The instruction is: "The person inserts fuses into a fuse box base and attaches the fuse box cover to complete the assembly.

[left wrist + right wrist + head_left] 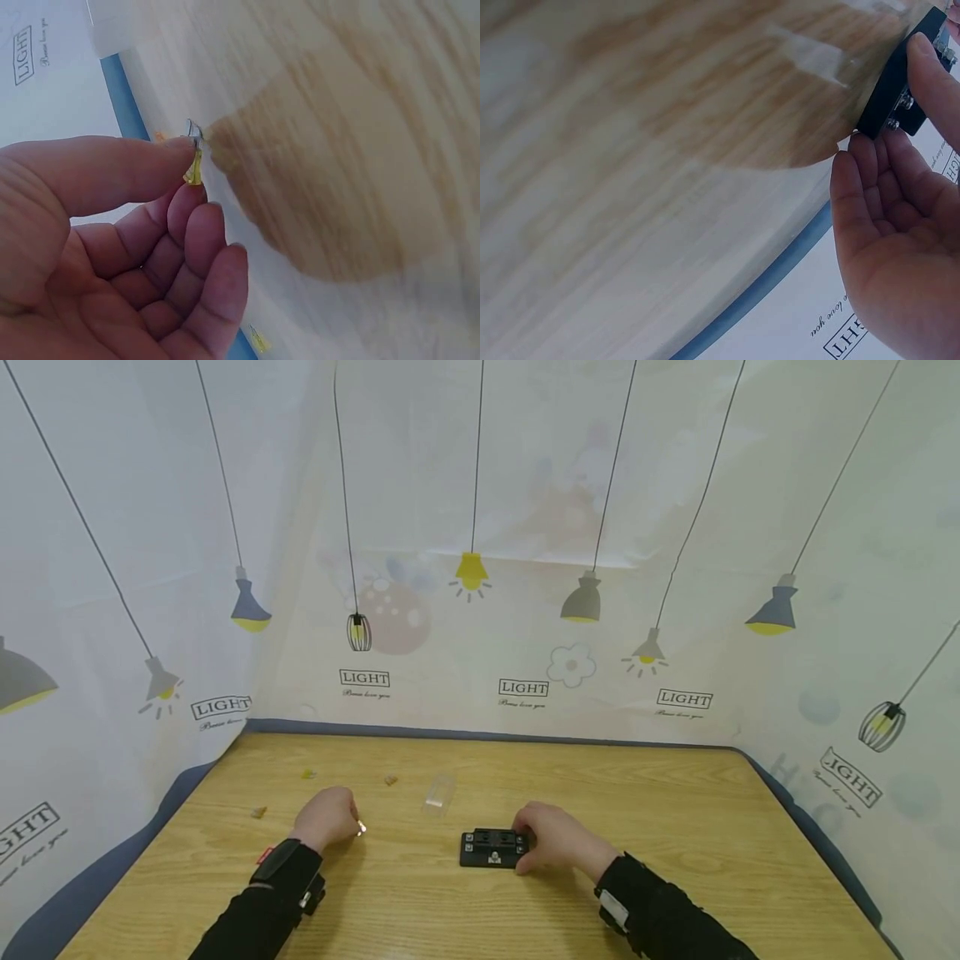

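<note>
My left hand pinches a small crimp terminal between thumb and index finger. The terminal has a yellow translucent sleeve and a shiny metal end. Its other fingers curl loosely below, as the left wrist view shows. To the right, a black terminal block with metal screws lies on the wooden table. My right hand grips that block by its right end, thumb on the near side and fingers on the far side.
A clear plastic cover lies behind the block. Small yellowish pieces are spread over the left back of the table: one piece, a second piece and a third piece. A printed curtain surrounds the table's back and sides.
</note>
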Demonstrator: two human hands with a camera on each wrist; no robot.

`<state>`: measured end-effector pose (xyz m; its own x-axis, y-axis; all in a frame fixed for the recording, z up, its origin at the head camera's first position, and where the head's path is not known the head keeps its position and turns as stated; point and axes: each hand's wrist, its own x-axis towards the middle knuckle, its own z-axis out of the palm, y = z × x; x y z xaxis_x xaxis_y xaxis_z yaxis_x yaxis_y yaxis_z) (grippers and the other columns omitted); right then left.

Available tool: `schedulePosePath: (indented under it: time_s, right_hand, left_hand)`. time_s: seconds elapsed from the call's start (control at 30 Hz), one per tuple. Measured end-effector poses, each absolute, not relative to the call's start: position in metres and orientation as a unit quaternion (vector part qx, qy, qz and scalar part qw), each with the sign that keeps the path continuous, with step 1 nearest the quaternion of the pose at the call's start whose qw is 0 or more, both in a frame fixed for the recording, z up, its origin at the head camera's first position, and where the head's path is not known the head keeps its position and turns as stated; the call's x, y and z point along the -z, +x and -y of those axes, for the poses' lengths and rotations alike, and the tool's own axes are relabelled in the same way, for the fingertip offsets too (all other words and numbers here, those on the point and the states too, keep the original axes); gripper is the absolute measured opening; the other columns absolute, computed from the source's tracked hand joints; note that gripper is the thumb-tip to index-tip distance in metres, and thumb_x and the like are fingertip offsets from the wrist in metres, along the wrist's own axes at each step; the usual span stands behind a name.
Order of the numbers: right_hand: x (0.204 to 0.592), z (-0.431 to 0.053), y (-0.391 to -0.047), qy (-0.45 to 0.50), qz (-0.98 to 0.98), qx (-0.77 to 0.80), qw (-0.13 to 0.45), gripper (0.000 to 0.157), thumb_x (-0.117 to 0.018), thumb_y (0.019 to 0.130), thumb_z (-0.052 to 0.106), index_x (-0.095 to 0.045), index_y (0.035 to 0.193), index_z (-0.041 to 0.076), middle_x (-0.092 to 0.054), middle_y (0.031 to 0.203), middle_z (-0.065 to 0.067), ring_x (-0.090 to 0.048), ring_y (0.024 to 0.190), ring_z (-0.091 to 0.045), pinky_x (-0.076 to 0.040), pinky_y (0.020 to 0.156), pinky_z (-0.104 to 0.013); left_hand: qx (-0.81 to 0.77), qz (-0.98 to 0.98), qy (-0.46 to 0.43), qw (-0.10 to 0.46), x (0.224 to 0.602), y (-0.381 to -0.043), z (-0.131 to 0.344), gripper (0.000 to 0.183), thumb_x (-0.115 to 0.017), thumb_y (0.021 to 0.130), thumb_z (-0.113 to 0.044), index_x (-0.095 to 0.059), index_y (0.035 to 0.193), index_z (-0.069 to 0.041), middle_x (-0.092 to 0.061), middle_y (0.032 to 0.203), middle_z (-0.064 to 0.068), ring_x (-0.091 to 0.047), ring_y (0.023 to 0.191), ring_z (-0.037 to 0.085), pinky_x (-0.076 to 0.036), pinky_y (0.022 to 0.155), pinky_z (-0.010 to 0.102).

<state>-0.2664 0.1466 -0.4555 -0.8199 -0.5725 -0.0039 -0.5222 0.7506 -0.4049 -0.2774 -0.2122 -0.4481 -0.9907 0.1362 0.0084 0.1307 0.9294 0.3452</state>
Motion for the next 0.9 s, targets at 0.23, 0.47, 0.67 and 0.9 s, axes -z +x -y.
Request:
schedulePosePath:
  time_s: [0.23,0.47,0.67,0.9]
  right_hand:
    - [0.457,-0.147,-0.268,-0.292,-0.935,0.193,0.062,0.043,-0.084,0.065,0.030,-0.064,0.097,0.009,-0.055,0.090,0.004,-0.049,0.078,-0.010,-0.045,0.075,-0.033]
    - [0.457,-0.147,-0.268,-0.296,-0.933,0.195,0.061,0.042,-0.084,0.065,0.029,-0.064,0.097,0.009,-0.054,0.089,0.004,-0.048,0.076,-0.009,-0.044,0.072,-0.031]
    - [0.457,-0.147,-0.267,-0.296,-0.931,0.202,0.064,0.041,-0.084,0.065,0.028,-0.063,0.096,0.010,-0.053,0.087,0.004,-0.046,0.074,-0.009,-0.043,0.070,-0.030]
    - [0.456,-0.147,-0.265,-0.297,-0.932,0.201,0.058,0.041,-0.084,0.065,0.028,-0.063,0.095,0.009,-0.053,0.086,0.004,-0.046,0.073,-0.010,-0.043,0.068,-0.030]
  left_hand:
    - [-0.176,-0.982,0.066,0.008,0.446,-0.274,0.211,0.010,-0.074,0.071,-0.007,-0.064,0.074,-0.007,-0.059,0.072,0.002,-0.052,0.063,0.016,-0.045,0.059,0.035]
    - [-0.193,-0.979,0.069,-0.003,0.449,-0.275,0.209,0.024,-0.068,0.073,-0.002,-0.051,0.060,-0.013,-0.044,0.059,-0.002,-0.034,0.054,0.014,-0.030,0.053,0.030]
    - [-0.207,-0.975,0.075,-0.027,0.446,-0.276,0.204,0.012,-0.067,0.072,-0.002,-0.060,0.069,-0.011,-0.055,0.069,0.000,-0.044,0.060,0.015,-0.039,0.057,0.032]
    - [-0.233,-0.965,0.102,-0.062,0.438,-0.274,0.189,0.008,-0.069,0.075,-0.004,-0.064,0.076,-0.009,-0.059,0.073,0.000,-0.052,0.065,0.015,-0.046,0.064,0.036]
